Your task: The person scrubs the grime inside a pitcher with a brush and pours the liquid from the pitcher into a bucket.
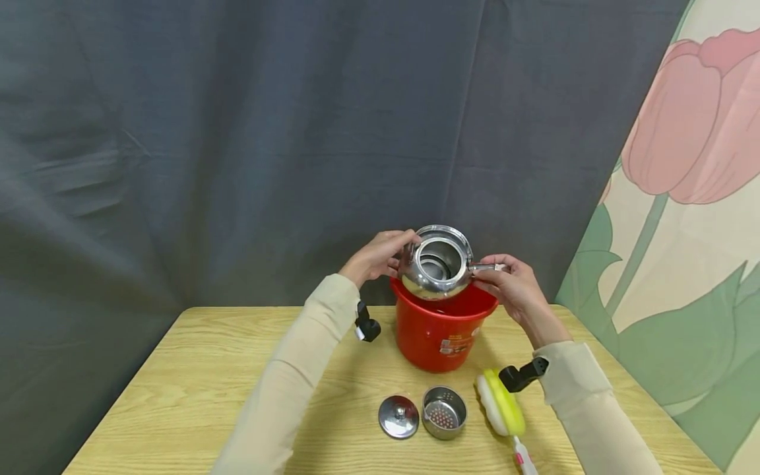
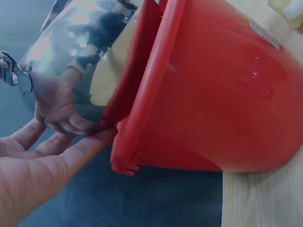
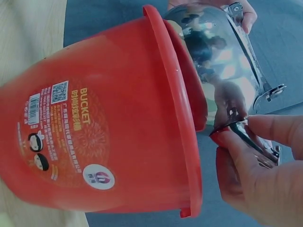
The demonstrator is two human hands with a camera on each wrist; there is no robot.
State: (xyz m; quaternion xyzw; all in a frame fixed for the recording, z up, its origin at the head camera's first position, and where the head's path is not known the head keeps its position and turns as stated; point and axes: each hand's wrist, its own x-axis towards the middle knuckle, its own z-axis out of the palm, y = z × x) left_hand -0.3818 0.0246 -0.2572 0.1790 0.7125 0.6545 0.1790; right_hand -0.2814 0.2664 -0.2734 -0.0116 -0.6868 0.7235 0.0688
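A shiny steel teapot [image 1: 410, 280] is held tilted over the mouth of a red bucket [image 1: 432, 340], its round opening facing me and its lid off. My left hand [image 1: 379, 256] grips the teapot's left side, thumb on top and fingers against the body. On the other side my right hand [image 1: 515, 285] pinches the spout [image 3: 251, 142] between thumb and fingers. In the left wrist view, the lower part of the teapot [image 2: 75, 52] sits just inside the bucket's rim [image 2: 163, 56]. Whether any water lies in the bucket is hidden.
In front of the bucket lie a round steel lid [image 1: 398, 417] and a perforated steel strainer cup [image 1: 444, 432]. To their right is a yellow and white sponge brush [image 1: 503, 404] with a white handle. A dark curtain [image 1: 285, 152] hangs behind the wooden table [image 1: 237, 356].
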